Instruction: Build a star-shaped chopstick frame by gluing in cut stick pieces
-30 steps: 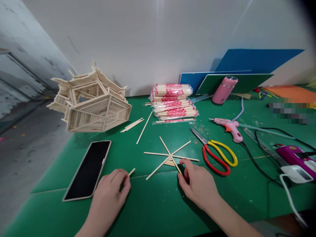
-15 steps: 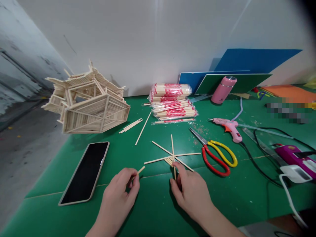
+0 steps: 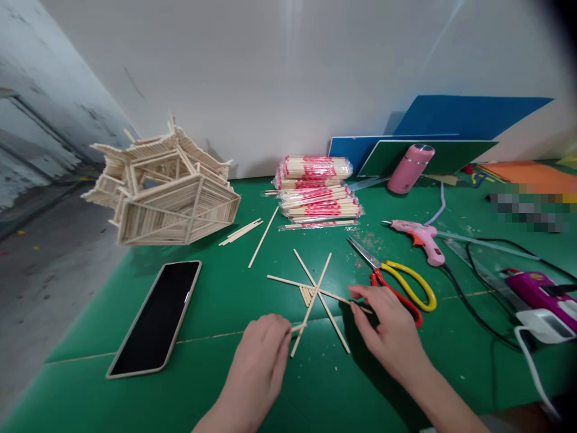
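Three thin wooden sticks cross in a six-armed star point(image 3: 331, 319) on the green table. Several short wooden pieces point(image 3: 305, 296) fill one gap near its centre. My right hand point(image 3: 388, 328) pinches the right-hand arm of this star between thumb and fingers. A short wooden stick point(image 3: 298, 328) pokes out of my closed left hand point(image 3: 264, 355), its tip at the lower left arm of the star; I cannot tell whether they touch. Scissors point(image 3: 392, 276) with one yellow and one red handle lie just beyond my right hand, which covers part of the red handle.
A stick-built pavilion model point(image 3: 180, 204) stands far left, behind a phone point(image 3: 155, 319). Loose sticks point(image 3: 243, 231) and wrapped stick bundles point(image 3: 318, 201) lie at the back. To the right are a pink glue gun point(image 3: 421, 237), its cables, a pink bottle point(image 3: 410, 168) and a purple device point(image 3: 538, 291).
The star has turned on the table. My right hand has shifted right to another arm, and my left hand has brought its short stick rightward to the star.
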Demonstrator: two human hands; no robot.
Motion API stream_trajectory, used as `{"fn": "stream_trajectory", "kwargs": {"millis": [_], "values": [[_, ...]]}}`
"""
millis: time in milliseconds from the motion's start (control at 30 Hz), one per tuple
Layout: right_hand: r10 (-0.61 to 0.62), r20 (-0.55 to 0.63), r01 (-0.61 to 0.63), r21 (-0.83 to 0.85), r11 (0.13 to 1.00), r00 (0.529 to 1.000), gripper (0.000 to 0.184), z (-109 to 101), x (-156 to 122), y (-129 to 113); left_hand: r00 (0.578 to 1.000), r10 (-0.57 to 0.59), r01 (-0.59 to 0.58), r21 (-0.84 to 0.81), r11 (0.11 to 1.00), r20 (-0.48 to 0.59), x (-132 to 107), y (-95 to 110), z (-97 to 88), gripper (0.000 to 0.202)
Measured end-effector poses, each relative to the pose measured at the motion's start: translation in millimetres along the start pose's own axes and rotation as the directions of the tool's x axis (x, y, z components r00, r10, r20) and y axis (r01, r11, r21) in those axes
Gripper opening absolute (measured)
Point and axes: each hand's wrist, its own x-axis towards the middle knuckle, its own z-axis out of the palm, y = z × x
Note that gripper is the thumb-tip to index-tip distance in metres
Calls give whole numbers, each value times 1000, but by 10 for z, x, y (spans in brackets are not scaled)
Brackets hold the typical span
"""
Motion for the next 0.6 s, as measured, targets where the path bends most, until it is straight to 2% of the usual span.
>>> {"fn": "stream_trajectory", "kwargs": {"millis": [133, 233, 400, 600], "values": [[-23, 49, 24, -30, 999, 999, 28, 52, 59, 94, 992, 124, -123, 33, 992, -4, 82, 143, 100, 23], [-23, 72, 26, -32, 999, 997, 30, 108, 34, 67, 992, 130, -130, 49, 990, 8, 109, 178, 142, 26], [-9, 84, 12, -33, 999, 996, 29, 148, 10, 27, 994, 107, -106, 14, 994, -11, 92, 109, 206, 26], [10, 43, -11, 6, 1000, 999, 26, 159, -11, 30, 977, 98, -103, -18, 995, -191, 77, 42, 293, 26]]}}
